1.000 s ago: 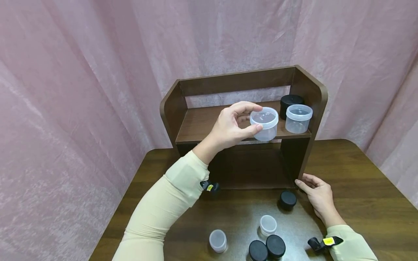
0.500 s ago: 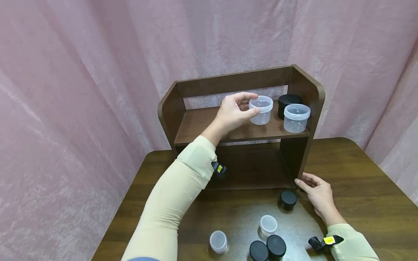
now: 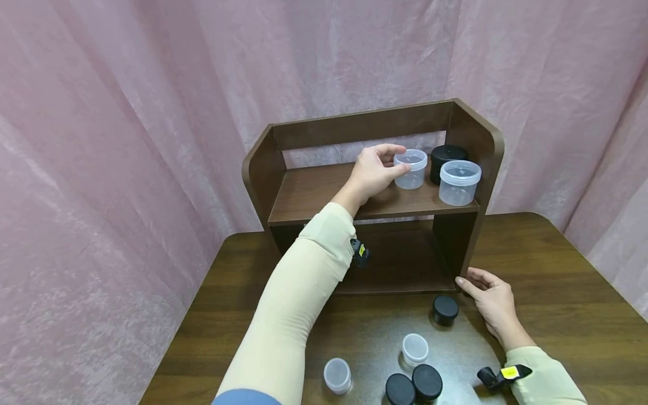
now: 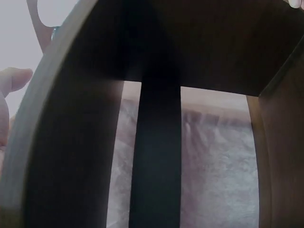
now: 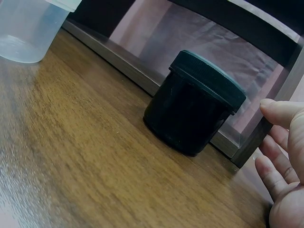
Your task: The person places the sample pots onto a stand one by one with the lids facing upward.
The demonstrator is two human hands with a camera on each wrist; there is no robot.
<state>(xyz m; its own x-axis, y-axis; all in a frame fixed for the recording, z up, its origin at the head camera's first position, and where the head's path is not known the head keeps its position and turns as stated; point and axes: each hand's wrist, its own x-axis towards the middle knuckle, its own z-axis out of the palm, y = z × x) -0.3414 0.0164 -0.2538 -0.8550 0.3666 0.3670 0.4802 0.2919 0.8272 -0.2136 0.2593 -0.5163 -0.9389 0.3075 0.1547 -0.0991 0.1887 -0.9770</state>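
On the shelf unit's (image 3: 324,194) upper board, toward the right, my left hand (image 3: 372,171) pinches a clear plastic jar (image 3: 411,175) with a translucent lid between thumb and fingers. The jar is upright; whether its base touches the board I cannot tell. To its right stand a black jar (image 3: 448,157) and, in front of that, another clear jar (image 3: 459,188). My right hand (image 3: 493,304) holds the lower front corner of the unit's right side panel, thumb on its front edge. Close by stands a small black jar (image 5: 192,104) on the table.
Nearer on the wooden table (image 3: 511,247) stand two small clear jars with whitish lids (image 3: 337,374) and two black-lidded jars (image 3: 427,382) side by side. Dark panels of the unit fill most of the left wrist view. A pink curtain (image 3: 152,169) hangs behind.
My left hand has carried the clear jar back over the upper board, lower and away from me, then slightly right toward the black jar. My right hand has stayed at the panel.
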